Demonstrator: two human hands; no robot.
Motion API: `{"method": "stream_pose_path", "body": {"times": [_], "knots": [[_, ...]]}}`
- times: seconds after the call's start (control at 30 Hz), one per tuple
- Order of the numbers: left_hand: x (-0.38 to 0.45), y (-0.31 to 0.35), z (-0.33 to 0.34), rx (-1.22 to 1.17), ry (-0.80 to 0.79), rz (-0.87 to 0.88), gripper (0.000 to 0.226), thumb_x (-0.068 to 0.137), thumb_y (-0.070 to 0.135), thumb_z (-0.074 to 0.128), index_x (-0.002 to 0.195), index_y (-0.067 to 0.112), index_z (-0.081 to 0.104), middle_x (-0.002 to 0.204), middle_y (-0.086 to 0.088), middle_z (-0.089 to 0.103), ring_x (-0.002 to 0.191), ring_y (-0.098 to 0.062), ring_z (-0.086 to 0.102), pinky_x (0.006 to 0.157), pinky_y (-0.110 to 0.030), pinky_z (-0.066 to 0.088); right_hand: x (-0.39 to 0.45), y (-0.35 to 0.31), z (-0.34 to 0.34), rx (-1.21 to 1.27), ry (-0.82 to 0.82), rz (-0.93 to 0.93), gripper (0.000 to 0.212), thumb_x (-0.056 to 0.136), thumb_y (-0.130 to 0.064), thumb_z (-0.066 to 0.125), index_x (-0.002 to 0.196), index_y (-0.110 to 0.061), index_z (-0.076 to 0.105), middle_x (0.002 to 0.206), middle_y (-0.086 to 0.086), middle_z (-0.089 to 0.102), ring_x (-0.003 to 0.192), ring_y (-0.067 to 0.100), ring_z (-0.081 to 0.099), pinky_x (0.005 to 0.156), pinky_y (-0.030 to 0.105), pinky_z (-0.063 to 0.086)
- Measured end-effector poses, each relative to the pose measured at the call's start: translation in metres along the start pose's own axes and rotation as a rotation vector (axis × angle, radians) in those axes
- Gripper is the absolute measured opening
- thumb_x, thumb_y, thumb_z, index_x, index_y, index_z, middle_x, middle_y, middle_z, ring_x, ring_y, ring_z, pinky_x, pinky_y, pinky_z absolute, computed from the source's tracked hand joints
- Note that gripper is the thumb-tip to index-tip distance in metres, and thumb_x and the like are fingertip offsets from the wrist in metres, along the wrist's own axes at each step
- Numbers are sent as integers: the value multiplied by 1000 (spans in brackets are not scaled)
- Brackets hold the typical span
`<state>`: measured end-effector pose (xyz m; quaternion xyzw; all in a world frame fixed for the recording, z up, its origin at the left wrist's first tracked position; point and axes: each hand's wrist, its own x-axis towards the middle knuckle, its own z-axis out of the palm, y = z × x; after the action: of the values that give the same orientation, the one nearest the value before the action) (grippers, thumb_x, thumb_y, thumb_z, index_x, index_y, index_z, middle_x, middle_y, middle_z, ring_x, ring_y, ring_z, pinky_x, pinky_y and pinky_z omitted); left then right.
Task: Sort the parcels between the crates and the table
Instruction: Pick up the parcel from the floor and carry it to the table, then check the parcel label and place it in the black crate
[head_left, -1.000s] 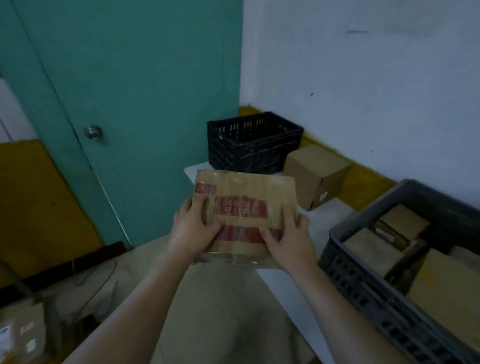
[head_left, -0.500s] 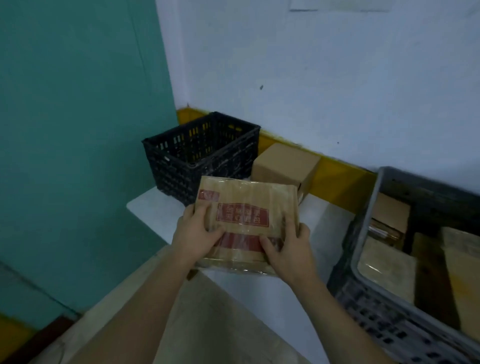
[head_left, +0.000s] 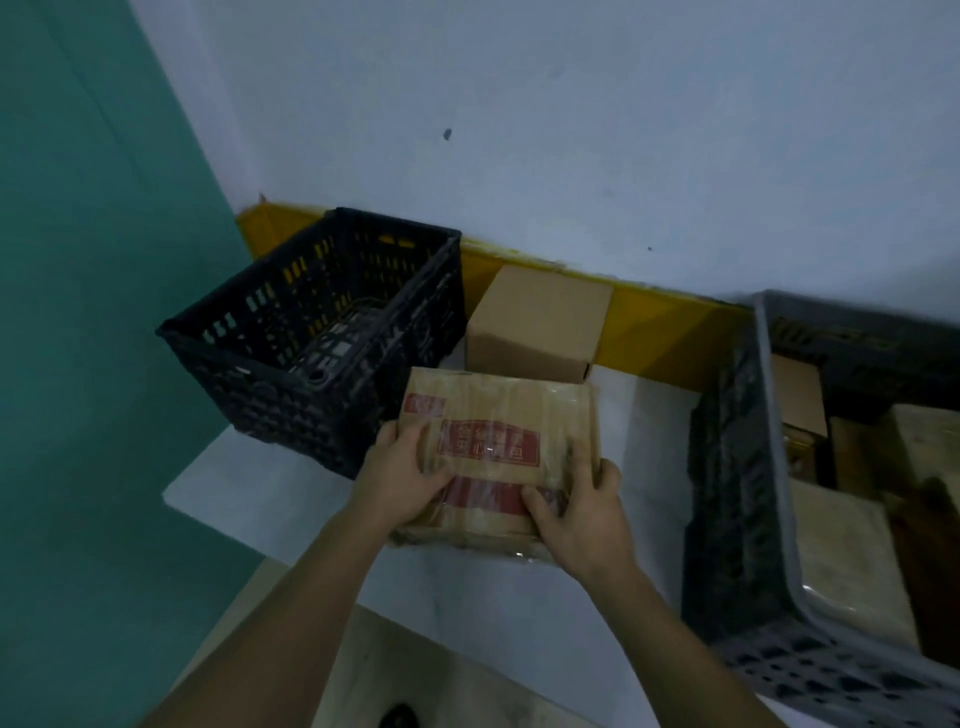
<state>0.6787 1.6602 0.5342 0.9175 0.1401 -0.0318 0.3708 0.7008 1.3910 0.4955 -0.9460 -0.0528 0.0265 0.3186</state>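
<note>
— Where is the parcel (head_left: 498, 462) sitting?
— Mid-frame, over the white surface (head_left: 639, 415), between the black crate (head_left: 317, 332) and grey crate (head_left: 737, 519).
— The hands?
— The left hand (head_left: 400, 480) and right hand (head_left: 582, 519) are gripping its near corners.

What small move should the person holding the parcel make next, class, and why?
Probably carry the parcel a little left and forward, over the black crate. Both hands, left and right, grip it above the table, the black crate looks empty, and the grey crate already holds parcels.
</note>
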Motion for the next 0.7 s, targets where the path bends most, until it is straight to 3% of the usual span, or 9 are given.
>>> {"method": "stream_pose_path", "body": {"times": [0.17, 0.33, 0.47, 0.6, 0.7], "knots": [[46, -22, 3, -1, -107, 61, 79, 87, 57, 70, 157, 40, 36, 146, -5, 42, 123, -28, 57, 104, -46, 53, 12, -10, 23, -57, 20, 101, 96, 91, -81, 55, 164, -35, 13, 153, 11, 32, 120, 36, 61, 94, 50, 62], [79, -41, 1, -9, -216, 146, 70, 93, 49, 73, 153, 36, 41, 151, -2, 39, 131, -25, 54, 108, -39, 50, 15, -21, 43, -111, 35, 189, 97, 93, -81, 55, 165, -32, 13, 156, 11, 29, 124, 34, 61, 96, 44, 62], [92, -49, 6, -14, -354, 168, 80, 93, 47, 76, 161, 37, 35, 160, 1, 33, 140, -22, 48, 116, -38, 45, 12, -13, 59, -123, 30, 273, 100, 91, -82, 55, 166, -30, 13, 152, 14, 34, 120, 38, 62, 95, 48, 61], [102, -65, 17, 64, -536, 171, 99, 79, 64, 71, 164, 42, 25, 168, 3, 23, 145, -23, 45, 119, -45, 44, 9, 8, 69, -151, -71, 387, 108, 84, -93, 40, 166, -32, 5, 158, 14, 31, 126, 39, 59, 102, 52, 57], [103, -75, 24, 111, -556, 199, 96, 90, 54, 73, 167, 37, 19, 172, 5, 12, 146, -22, 43, 120, -41, 43, 8, 15, 75, -144, -93, 413, 107, 88, -91, 44, 167, -31, 6, 162, 11, 26, 127, 39, 60, 102, 53, 58]]}}
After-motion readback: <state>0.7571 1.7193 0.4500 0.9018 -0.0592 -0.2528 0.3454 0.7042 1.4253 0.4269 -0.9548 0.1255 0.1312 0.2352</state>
